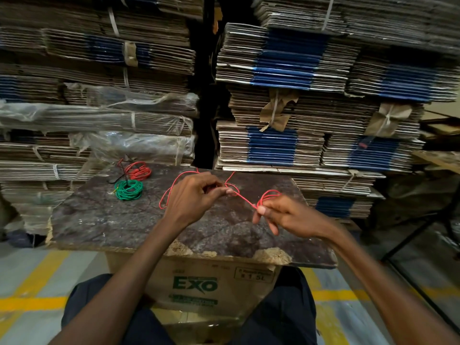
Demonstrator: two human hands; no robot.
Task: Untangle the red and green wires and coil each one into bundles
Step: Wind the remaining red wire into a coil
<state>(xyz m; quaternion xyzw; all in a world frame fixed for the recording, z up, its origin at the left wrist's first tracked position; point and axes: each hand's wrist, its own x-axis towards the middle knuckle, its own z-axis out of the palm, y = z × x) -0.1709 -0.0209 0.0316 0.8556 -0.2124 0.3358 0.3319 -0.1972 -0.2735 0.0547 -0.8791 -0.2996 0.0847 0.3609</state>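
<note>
Both hands, left [193, 195] and right [283, 215], pinch one red wire [245, 199]; two coiled bundles [129, 190] lie beyond.

red coils [138, 171]: 1 | green coils [129, 190]: 1 | loose red wires [245, 198]: 1, perhaps | hands [193, 195]: 2

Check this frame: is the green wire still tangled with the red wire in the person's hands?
No, the green wire lies coiled on the board, apart from the red wire stretched between the left hand and right hand.
</note>
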